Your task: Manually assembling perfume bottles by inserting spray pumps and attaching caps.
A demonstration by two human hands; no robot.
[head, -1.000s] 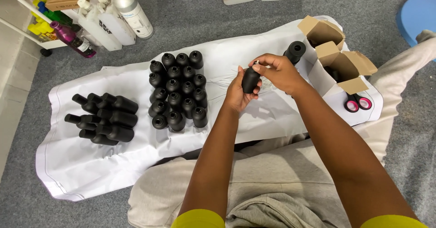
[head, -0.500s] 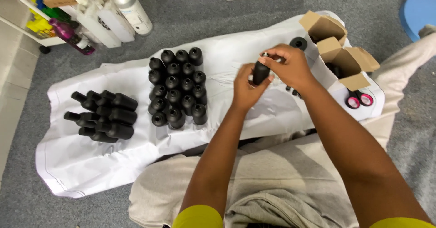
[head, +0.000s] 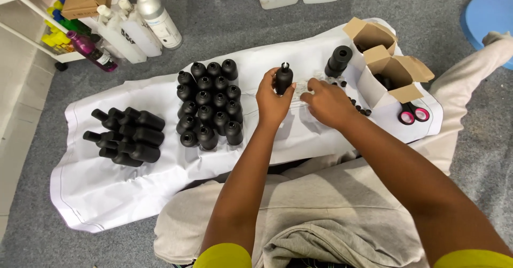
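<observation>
Overhead, from the head camera, a white sheet point(head: 133, 193) covers the grey carpet floor point(head: 470, 156), with bare sheet at its near left corner and open carpet beyond its far edge. Upright black bottles point(head: 208, 110) stand packed in a block, about nineteen as far as I can count; seven or so more lie on their sides in a pile point(head: 128, 137) to the left. Two open cardboard boxes point(head: 393, 70) sit at the sheet's right end, one pair of pink-handled scissors point(head: 411, 113) just beside them. The left hand point(head: 272, 105) is wrapped around one black bottle point(head: 283, 78), held upright above the sheet. The right hand point(head: 328, 105) is loosely curled, fingertips down near small black caps point(head: 360, 109); whether it grips one I cannot tell.
</observation>
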